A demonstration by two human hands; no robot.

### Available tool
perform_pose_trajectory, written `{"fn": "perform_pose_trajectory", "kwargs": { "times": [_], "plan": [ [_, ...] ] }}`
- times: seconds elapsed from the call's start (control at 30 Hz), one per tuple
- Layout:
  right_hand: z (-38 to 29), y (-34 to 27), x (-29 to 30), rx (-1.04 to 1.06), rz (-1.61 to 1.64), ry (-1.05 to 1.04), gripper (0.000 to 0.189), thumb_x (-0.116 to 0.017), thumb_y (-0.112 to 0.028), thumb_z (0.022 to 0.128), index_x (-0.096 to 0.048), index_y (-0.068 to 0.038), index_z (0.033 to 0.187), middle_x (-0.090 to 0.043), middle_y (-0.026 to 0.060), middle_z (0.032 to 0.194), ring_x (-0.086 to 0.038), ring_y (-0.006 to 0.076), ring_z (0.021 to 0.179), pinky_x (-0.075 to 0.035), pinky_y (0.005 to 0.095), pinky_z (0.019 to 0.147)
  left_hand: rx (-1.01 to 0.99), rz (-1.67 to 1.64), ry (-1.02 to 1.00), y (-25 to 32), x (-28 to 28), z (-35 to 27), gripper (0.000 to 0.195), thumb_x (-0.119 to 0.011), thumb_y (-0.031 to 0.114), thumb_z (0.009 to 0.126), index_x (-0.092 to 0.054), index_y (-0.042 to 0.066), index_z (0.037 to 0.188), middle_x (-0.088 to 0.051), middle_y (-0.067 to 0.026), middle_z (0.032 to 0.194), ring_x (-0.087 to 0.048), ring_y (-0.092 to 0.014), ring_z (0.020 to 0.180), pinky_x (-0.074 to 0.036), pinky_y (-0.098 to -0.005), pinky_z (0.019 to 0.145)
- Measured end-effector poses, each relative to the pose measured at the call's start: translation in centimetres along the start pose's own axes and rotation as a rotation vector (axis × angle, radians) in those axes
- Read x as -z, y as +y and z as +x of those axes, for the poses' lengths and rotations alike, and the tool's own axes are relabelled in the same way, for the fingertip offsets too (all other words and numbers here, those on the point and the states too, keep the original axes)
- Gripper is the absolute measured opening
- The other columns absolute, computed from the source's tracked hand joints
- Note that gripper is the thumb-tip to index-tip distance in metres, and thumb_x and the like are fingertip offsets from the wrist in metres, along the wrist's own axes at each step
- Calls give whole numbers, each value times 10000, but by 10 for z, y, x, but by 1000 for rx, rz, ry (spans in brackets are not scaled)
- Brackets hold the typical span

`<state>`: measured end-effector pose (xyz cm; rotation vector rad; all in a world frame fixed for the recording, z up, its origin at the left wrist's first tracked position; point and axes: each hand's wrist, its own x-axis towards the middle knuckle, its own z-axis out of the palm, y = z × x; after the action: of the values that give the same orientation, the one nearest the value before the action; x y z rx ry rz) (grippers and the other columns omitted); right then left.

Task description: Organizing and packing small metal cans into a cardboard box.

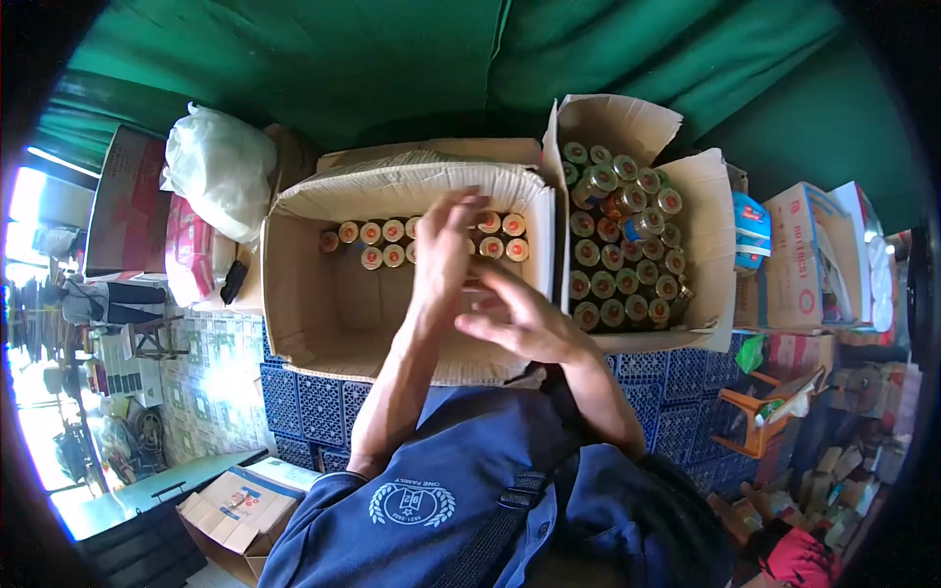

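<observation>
Both my hands are raised over an open cardboard box, in which two rows of jars with round gold-and-red lids stand along the far side. My left hand reaches farther, its fingers over the jar rows and hiding some lids. Close beside it, nearer to me, my right hand has its fingers apart, pointing left. No held object shows in either hand; the left palm is hidden. Right of this box, a second open cardboard box holds many similar glass jars, a few lying tilted on top.
A stuffed white plastic bag and a pink package are at the left. Blue perforated crates lie below the boxes. A green cloth hangs behind. More cartons and an orange stool stand at the right.
</observation>
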<state>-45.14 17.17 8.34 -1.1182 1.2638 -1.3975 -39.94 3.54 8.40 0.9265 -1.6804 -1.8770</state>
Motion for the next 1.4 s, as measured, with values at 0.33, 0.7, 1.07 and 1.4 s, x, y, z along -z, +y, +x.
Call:
{"fn": "perform_pose_trajectory", "kwargs": {
  "times": [0.33, 0.7, 1.07, 1.4],
  "plan": [
    [-99, 61, 174, -354, -154, 960, 446, -609, -305, 907, -526, -16, 1236, -610, 104, 1136, -585, 183, 1025, -444, 305, 886, 166, 60, -424, -48, -150, 7, 433, -565, 210, 895, -534, -45, 1243, -608, -162, 1163, -569, -219, 1054, -439, -296, 908],
    [-99, 128, 226, -513, -729, 950, 390, -525, -190, 909, -501, -36, 1266, -637, 156, 1081, -604, 237, 936, -469, 363, 820, 375, -239, -422, -80, -214, 29, 282, -531, 125, 869, -644, -9, 1090, -665, -108, 1030, -597, -212, 945, -474, -343, 838],
    [-98, 134, 209, -330, -446, 1004, 237, -522, -125, 928, -526, -17, 1139, -621, 105, 1037, -580, 161, 928, -476, 315, 801, 358, -179, -517, -89, -215, 20, 591, -595, 198, 880, -381, 19, 1400, -562, -171, 1256, -534, -205, 1132, -416, -315, 975],
    [-91, 73, 145, -220, 96, 1227, 361, -522, -290, 977, -473, -22, 1213, -584, 114, 1121, -573, 188, 1008, -483, 306, 810, -12, -93, -367, -67, -187, -9, 397, -590, 221, 914, -471, -3, 1220, -635, -144, 1003, -595, -175, 847, -480, -315, 760]
  ]
}}
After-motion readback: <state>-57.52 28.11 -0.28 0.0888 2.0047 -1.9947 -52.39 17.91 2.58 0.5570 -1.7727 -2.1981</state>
